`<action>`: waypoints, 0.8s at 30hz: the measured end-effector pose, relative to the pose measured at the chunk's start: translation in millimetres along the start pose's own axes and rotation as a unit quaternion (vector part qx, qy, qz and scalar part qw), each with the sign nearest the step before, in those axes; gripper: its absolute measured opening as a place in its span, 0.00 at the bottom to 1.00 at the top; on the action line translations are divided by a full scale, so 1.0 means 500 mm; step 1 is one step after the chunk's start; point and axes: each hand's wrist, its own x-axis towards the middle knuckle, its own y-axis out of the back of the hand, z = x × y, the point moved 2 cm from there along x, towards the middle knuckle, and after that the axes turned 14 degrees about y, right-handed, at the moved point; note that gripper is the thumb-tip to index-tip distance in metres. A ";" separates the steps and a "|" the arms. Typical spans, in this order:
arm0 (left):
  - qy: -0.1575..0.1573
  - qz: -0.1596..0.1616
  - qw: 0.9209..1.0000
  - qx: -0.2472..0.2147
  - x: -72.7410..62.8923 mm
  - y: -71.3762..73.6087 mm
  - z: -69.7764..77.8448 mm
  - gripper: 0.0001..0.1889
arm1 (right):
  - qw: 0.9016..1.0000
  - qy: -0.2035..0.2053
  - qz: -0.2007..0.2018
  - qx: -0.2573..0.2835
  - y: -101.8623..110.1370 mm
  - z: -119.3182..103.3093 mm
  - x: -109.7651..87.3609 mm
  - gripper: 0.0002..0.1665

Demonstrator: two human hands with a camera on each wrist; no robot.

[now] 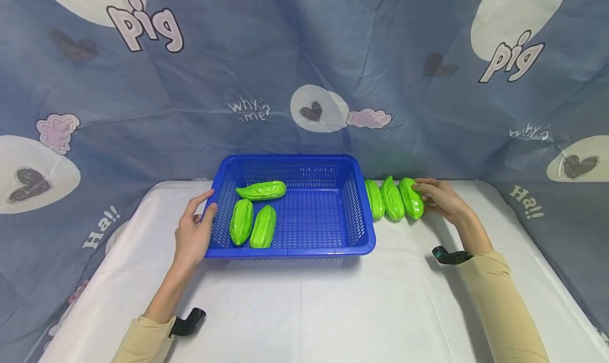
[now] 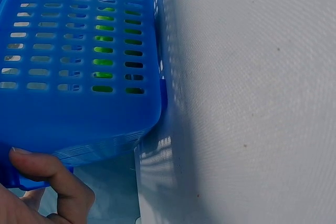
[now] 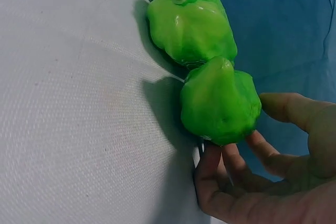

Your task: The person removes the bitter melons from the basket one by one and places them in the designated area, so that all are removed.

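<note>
Basket [image 1: 290, 252], held by left grip [image 1: 192, 237], part-hides one green gourd [image 1: 376, 202]; right grip [image 1: 443, 202] pinches another gourd [image 1: 411, 198].

Blue backdrop [image 1: 266, 51] with cartoon lettering behind white-covered table [image 1: 342, 310]

A right hand [image 3: 299, 174] is gripping a glossy green gourd [image 3: 220, 103]. Two more gourds [image 3: 191, 24] are lying beyond it on a white tabletop [image 3: 79, 124].
</note>
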 end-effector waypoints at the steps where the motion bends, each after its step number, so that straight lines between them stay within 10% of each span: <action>1: 0.001 -0.001 1.000 0.000 0.000 0.000 0.000 0.27 | 1.000 -0.001 0.000 -0.001 -0.001 0.000 0.000 0.46; 24: 0.005 -0.004 1.000 0.000 0.002 0.000 0.001 0.27 | 1.000 -0.008 0.002 -0.014 0.001 0.006 0.004 0.45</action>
